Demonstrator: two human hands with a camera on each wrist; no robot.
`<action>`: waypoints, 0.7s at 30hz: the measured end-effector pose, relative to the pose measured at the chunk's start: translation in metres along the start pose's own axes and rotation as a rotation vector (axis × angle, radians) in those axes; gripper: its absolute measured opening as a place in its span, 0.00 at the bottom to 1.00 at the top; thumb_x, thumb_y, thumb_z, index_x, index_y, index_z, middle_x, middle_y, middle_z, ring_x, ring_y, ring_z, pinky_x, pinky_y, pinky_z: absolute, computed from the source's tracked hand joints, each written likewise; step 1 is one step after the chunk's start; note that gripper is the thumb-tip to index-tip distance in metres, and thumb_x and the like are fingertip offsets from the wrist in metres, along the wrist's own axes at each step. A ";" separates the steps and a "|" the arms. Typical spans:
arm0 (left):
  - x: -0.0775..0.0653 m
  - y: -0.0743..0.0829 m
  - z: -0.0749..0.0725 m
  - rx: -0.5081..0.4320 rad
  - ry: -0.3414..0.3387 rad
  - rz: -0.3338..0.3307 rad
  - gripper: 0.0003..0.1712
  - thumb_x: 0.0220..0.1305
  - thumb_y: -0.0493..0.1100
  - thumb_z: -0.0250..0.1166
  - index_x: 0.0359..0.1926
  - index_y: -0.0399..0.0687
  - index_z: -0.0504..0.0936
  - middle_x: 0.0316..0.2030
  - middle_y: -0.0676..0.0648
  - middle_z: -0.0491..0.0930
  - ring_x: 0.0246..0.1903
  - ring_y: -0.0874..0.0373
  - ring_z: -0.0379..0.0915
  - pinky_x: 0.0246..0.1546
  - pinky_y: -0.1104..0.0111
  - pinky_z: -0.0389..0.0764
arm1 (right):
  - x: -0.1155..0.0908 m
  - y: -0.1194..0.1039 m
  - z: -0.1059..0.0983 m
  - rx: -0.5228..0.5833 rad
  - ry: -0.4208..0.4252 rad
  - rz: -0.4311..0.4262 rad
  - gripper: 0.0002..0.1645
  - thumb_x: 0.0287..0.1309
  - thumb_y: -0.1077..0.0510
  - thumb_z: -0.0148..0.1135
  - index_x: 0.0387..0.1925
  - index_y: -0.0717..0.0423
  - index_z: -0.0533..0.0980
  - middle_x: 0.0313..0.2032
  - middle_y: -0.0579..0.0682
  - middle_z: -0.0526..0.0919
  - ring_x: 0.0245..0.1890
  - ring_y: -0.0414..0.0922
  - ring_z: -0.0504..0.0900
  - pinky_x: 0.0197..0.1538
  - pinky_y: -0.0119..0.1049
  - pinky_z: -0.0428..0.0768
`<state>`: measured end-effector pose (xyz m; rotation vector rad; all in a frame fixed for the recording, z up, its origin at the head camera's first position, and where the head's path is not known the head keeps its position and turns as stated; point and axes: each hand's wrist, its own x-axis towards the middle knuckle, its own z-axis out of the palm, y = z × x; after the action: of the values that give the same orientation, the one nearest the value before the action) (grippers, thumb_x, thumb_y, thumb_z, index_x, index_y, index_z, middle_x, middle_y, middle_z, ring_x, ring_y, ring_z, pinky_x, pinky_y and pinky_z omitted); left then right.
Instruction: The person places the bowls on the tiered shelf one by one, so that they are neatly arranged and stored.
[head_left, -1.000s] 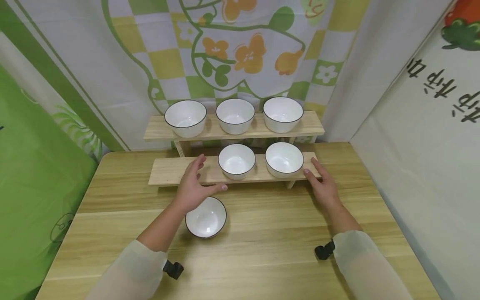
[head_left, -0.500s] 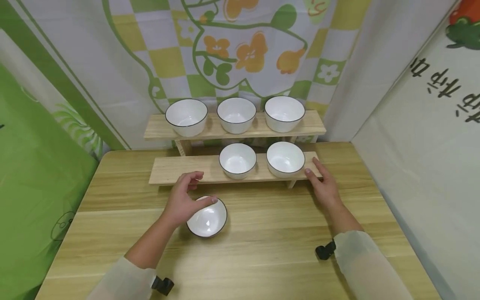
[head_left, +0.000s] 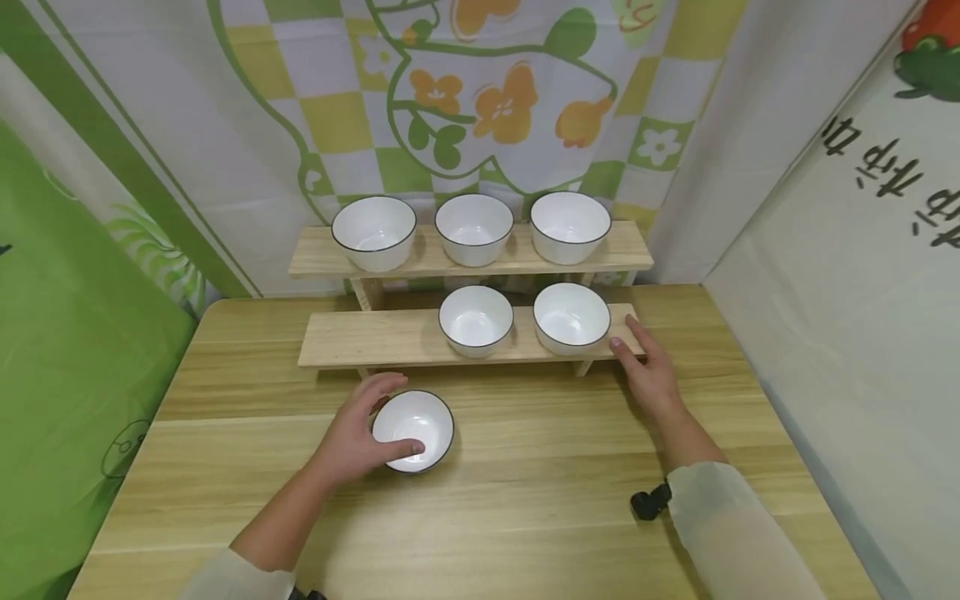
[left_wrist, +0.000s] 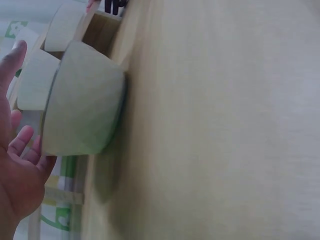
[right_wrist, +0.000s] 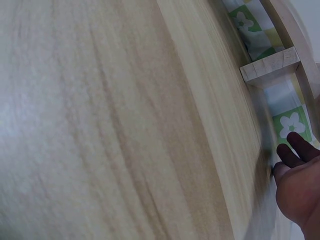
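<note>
A white bowl [head_left: 431, 421] with a dark rim stands on the table in front of a two-tier wooden stand. My left hand [head_left: 356, 437] is at its left side, thumb reaching over the inside and fingers spread along the far-left rim. In the left wrist view the fingers [left_wrist: 22, 142] lie right at the rim of this bowl [left_wrist: 82, 100]. My right hand [head_left: 651, 375] holds the right end of the lower wooden shelf [head_left: 360, 337], thumb and index finger on top. In the right wrist view its other fingers [right_wrist: 295, 152] are bent below the board.
Two matching bowls, a middle one [head_left: 476, 321] and a right one [head_left: 572, 318], stand on the lower shelf. Three more, including a left one [head_left: 373, 233], line the upper shelf [head_left: 315, 258]. A patterned cloth [head_left: 495, 158] hangs behind the wooden table [head_left: 525, 500].
My left hand has come down and toward me from over the lower shelf to the bowl on the table, its thumb now over the bowl. The right hand has stayed put.
</note>
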<state>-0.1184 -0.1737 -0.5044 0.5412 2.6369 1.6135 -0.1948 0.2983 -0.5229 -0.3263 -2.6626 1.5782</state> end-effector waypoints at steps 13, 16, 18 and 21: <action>-0.020 -0.013 0.003 0.036 -0.065 -0.095 0.71 0.32 0.57 0.91 0.78 0.57 0.63 0.75 0.42 0.61 0.73 0.37 0.58 0.67 0.37 0.62 | -0.002 -0.001 0.002 0.038 0.010 -0.003 0.45 0.69 0.30 0.59 0.81 0.31 0.56 0.81 0.55 0.50 0.80 0.61 0.47 0.78 0.61 0.44; -0.021 -0.016 0.004 0.016 -0.079 -0.115 0.75 0.30 0.55 0.92 0.80 0.56 0.60 0.76 0.42 0.59 0.74 0.36 0.57 0.68 0.37 0.60 | -0.002 -0.001 0.001 0.023 0.011 -0.005 0.45 0.69 0.30 0.59 0.81 0.32 0.56 0.81 0.55 0.50 0.80 0.62 0.47 0.78 0.61 0.45; -0.022 -0.019 0.004 0.004 -0.086 -0.119 0.76 0.29 0.54 0.92 0.80 0.54 0.59 0.76 0.42 0.59 0.74 0.37 0.57 0.69 0.37 0.60 | -0.001 0.000 0.001 0.017 0.008 -0.004 0.46 0.69 0.29 0.58 0.81 0.32 0.55 0.81 0.55 0.50 0.80 0.62 0.47 0.78 0.62 0.45; -0.023 -0.021 0.006 -0.006 -0.092 -0.114 0.78 0.28 0.53 0.93 0.80 0.49 0.58 0.76 0.41 0.60 0.73 0.37 0.58 0.70 0.38 0.58 | 0.000 0.001 0.001 0.008 0.004 -0.007 0.46 0.69 0.29 0.57 0.81 0.33 0.55 0.81 0.55 0.50 0.80 0.62 0.46 0.78 0.62 0.44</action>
<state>-0.1022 -0.1841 -0.5289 0.4442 2.5462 1.5256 -0.1946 0.2977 -0.5238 -0.3193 -2.6505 1.5847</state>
